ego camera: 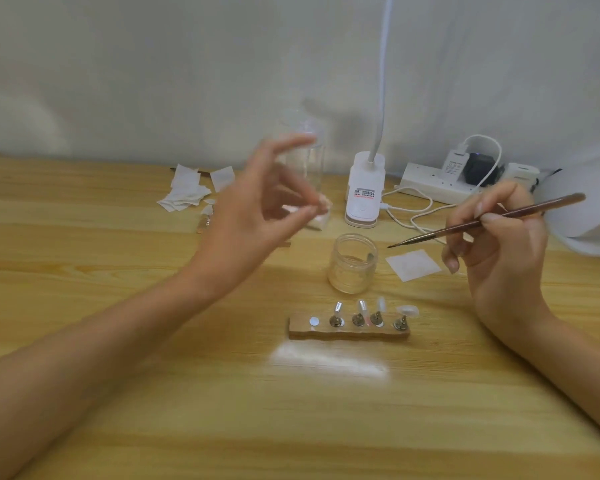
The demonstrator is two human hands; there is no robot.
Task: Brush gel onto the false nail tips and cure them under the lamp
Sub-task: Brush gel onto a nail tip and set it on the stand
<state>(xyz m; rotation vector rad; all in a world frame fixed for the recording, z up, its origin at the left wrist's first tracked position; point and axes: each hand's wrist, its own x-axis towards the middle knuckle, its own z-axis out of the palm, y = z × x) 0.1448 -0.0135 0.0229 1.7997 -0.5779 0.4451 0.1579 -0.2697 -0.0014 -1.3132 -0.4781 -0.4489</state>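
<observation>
Meanwhile, right hand (499,247) is pinching the brush (430,234), bristles pointing lower-left; left hand (253,216) (blurred) is hovering mid-frame, grip unclear.

Right hand (499,247) pinches brush (430,234), bristles just beside open jar (352,268); left hand (253,216) raised, blurred; nail-tip holder (350,333) near.

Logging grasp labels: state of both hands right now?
Left hand: blurred, looks pinched, maybe on something small; cannot tell.
Right hand: closed, holding the brush.
</observation>
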